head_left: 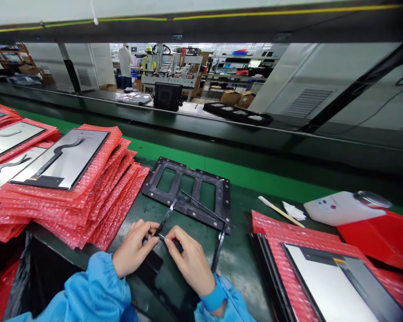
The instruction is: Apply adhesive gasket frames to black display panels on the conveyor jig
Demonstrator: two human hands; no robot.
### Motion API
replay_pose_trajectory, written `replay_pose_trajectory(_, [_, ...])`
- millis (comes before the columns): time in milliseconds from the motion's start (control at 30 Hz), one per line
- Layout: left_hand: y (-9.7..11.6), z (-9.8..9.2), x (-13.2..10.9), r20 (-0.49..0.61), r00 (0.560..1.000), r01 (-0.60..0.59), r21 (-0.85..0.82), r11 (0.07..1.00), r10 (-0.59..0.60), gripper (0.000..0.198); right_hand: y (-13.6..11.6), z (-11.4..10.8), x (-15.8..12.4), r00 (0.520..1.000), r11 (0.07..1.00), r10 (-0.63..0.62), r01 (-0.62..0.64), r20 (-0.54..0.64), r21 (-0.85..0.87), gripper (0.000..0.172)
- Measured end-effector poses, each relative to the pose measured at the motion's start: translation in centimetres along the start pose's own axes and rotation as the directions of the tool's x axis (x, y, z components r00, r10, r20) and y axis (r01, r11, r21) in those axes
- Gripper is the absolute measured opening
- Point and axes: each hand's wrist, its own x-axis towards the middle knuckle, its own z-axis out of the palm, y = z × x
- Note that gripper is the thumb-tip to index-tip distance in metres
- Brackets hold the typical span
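A thin black frame [203, 206] slants across a slotted black fixture [225, 192] on the dark green bench [242, 255], its near left end pinched by the left hand [136, 246]; the right hand's [190, 257] thumb and forefinger meet beside it, their exact hold unclear. Red bubble-wrap stacks [121, 201] flank both hands; beyond are machinery [169, 80], cardboard boxes [231, 97] and two people [125, 67].

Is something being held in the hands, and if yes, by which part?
The left hand and right hand pinch a thin black frame by its near left part.
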Motion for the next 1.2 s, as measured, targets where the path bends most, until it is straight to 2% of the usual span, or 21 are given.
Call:
replay_pose_trajectory(100, [-0.2, -0.2, -0.1, 0.011, 1.0, -0.017, -0.029, 0.999, 0.017, 0.034, -0.1, -0.1, 0.0, 1.0, 0.999, 0.019, -0.02, 0.018, 0.04, 0.02])
replay_pose_trajectory(300, [-0.2, -0.6, -0.1, 0.058, 0.998, -0.012, -0.008, 1.0, 0.013, 0.032, 0.2, -0.3, -0.1, 0.996, 0.987, 0.05, -0.06, 0.069, 0.149, 0.022])
replay_pose_trajectory(567, [0.0, -0.8, 0.1, 0.125, 0.992, 0.023, 0.006, 1.0, -0.024, 0.03, 0.1, -0.7, 0.2, 0.982, 0.924, 0.115, -0.161, 0.151, 0.346, 0.024])
replay_pose_trajectory(667, [0.5, -0.9, 0.6, 0.173, 0.983, 0.064, -0.053, 0.997, -0.054, 0.032, -0.1, -0.7, 0.1, 0.979, 0.906, 0.12, -0.175, 0.162, 0.386, 0.025])
replay_pose_trajectory(833, [1.2, -0.8, 1.5, 0.183, 0.973, 0.179, -0.234, 0.956, -0.138, 0.044, -0.5, -0.9, -0.1, 0.98, 0.881, 0.093, -0.163, 0.174, 0.444, 0.026])
replay_pose_trajectory(1000, [1.1, -0.5, 2.0, 0.194, 0.975, 0.164, -0.303, 0.939, -0.108, 0.051, -0.7, -1.5, -0.6, 0.979, 0.848, 0.083, -0.168, 0.189, 0.502, 0.027])
replay_pose_trajectory(1200, [0.6, -0.2, 2.2, 0.182, 0.979, 0.144, -0.32, 0.936, -0.089, 0.052, -0.8, -2.5, -1.0, 0.983, 0.82, 0.131, -0.179, 0.127, 0.543, 0.025])
